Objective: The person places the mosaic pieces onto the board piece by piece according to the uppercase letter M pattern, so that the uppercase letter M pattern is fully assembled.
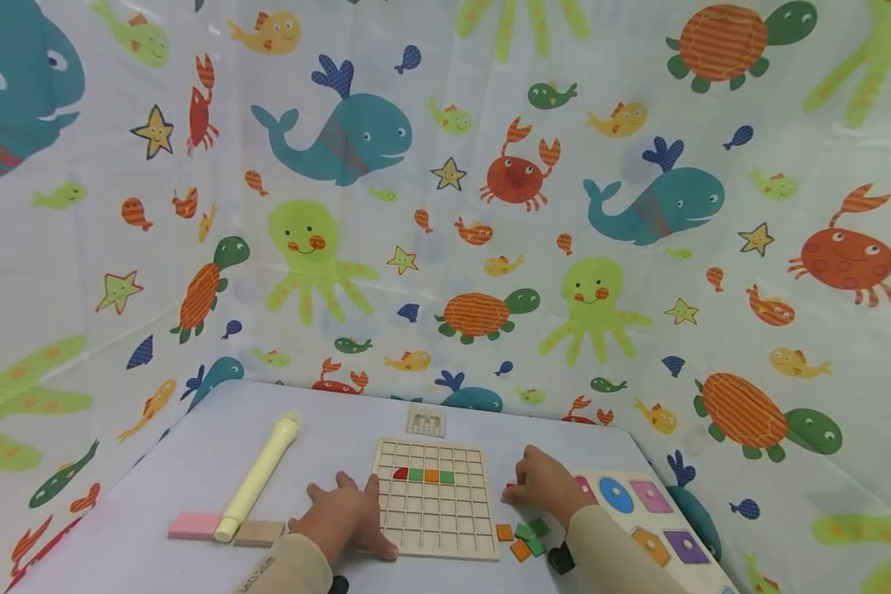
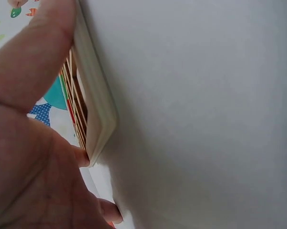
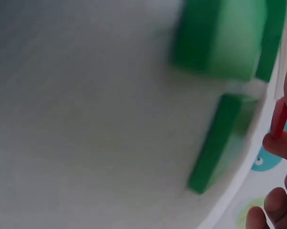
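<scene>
A wooden grid board (image 1: 456,528) lies on the white table. One of its upper rows holds a red piece with a curved side (image 1: 401,473), a green tile (image 1: 416,475), an orange tile (image 1: 431,476) and another green tile (image 1: 447,477). My left hand (image 1: 341,516) rests at the board's left side with fingers spread, its thumb touching the near edge. Right of the board, my right hand (image 1: 548,480) pinches a small red piece (image 3: 279,118) between thumb and forefinger, above the table. Loose green tiles (image 1: 536,545) and orange tiles (image 1: 520,550) lie nearer me, below that hand.
At the left are a pale yellow cylinder (image 1: 260,478), a pink block (image 1: 195,525) and a wooden block (image 1: 258,534). A small patterned card (image 1: 426,420) lies behind the board. A knobbed shape puzzle (image 1: 664,516) sits at the right, partly behind my right arm. A sea-animal curtain (image 1: 431,247) surrounds the table.
</scene>
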`<state>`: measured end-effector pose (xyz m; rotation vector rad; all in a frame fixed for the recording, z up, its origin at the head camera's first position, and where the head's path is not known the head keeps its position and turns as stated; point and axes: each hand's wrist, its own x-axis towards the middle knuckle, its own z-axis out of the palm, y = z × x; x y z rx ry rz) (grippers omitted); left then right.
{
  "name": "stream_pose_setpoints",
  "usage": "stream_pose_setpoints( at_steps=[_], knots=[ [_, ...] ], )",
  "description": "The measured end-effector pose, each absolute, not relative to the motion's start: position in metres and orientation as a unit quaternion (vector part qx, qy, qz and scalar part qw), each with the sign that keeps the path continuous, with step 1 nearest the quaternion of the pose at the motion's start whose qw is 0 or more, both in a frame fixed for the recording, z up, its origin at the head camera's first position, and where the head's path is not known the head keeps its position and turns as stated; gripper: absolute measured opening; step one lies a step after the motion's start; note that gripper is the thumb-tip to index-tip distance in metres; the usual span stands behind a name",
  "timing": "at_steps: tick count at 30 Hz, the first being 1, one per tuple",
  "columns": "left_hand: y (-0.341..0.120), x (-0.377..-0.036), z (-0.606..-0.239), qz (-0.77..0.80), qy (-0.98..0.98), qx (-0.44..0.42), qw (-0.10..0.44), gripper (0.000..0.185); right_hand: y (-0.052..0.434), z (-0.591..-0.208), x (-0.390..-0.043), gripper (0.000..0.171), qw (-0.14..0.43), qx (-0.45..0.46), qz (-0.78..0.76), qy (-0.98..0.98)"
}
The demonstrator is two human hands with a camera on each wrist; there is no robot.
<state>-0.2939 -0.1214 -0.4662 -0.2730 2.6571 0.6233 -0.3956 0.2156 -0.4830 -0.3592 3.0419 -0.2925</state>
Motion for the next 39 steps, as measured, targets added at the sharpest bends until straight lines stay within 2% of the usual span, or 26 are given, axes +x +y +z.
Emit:
stream_pose_setpoints(
  at_steps=[18, 27, 39],
  knots=[
    [-0.123, -0.288, -0.461, 0.234, 0.949, -0.103, 0.186, 0.126, 0.168, -0.479, -0.392, 0.044, -0.048, -0.181, -0.107, 0.977],
    [-0.121, -0.287, -0.460, 0.230, 0.950, -0.101, 0.183, 0.126, 0.139, -0.479, -0.394, 0.045, -0.029, -0.165, -0.111, 0.980],
    [-0.119, -0.283, -0.454, 0.218, 0.952, -0.105, 0.185, 0.124, 0.124, -0.480, -0.394, 0.045, -0.009, -0.146, -0.106, 0.984]
  ],
)
